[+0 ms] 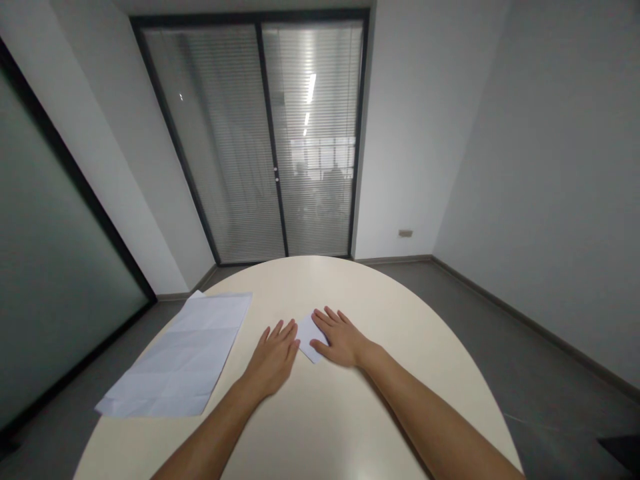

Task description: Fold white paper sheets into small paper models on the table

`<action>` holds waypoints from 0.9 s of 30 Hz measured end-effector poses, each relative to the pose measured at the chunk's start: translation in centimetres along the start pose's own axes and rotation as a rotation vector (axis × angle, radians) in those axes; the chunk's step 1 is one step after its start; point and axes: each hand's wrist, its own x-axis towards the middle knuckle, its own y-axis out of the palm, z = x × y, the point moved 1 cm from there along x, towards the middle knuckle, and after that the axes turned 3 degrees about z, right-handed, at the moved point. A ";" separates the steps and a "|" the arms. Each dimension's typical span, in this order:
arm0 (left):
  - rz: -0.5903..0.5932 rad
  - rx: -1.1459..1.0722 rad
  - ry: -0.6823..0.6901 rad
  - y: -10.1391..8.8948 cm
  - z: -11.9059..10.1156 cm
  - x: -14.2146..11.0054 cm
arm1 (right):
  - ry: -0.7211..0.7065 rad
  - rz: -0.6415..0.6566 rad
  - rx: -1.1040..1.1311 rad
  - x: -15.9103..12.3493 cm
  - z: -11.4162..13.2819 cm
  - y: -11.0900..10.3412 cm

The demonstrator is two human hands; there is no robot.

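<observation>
A small folded white paper [309,338] lies near the middle of the round cream table [320,413]. My right hand [338,337] rests flat on its right part, fingers stretched out and pointing away from me. My left hand [273,357] lies flat on the table just left of the paper, fingers spread, its fingertips touching the paper's left edge. Part of the paper is hidden under my right hand.
A large creased white sheet [183,357] lies on the table's left side, reaching the edge. Beyond the table are grey floor, white walls and a glass door with blinds [265,140].
</observation>
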 end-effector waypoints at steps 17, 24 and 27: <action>0.042 -0.150 0.250 -1.6 -1.7 -0.3 | -0.002 0.056 -0.013 0.3 -0.1 0.2; 0.143 -0.108 0.274 -1.6 -1.1 -0.5 | -0.066 0.011 -0.007 0.1 -1.0 0.2; 0.155 -0.062 0.242 -1.3 -1.0 -0.4 | -0.060 -0.068 -0.047 0.0 -1.1 0.0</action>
